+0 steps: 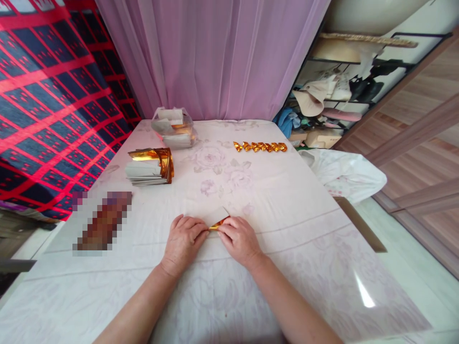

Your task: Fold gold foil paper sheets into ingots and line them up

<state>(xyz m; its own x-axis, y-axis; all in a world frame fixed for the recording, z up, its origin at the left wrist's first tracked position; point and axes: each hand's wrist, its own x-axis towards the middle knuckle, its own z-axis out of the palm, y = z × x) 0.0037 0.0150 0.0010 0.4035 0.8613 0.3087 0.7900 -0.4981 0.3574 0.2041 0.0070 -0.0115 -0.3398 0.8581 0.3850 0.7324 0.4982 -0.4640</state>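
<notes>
surface [287, 215]: a long top under a pale flowered cloth carried everything, and the paper stack serves here as landmark.
paper stack [148, 168]: lay flat with its gold foil curled up, within easy reach for the next sheet.
clear bag [174, 128]: sat just behind the stack, holding more paper.
folded gold row [260, 146]: lined up well right of the stack, out of the working spot.
left hand [182, 240]: fingers pinched shut on the gold sheet, pressing it down.
right hand [239, 239]: likewise pinching the sheet's other side.
gold sheet [218, 220]: nearer than the stack and to its right, flat between both hands, so a crease could be pressed.
</notes>
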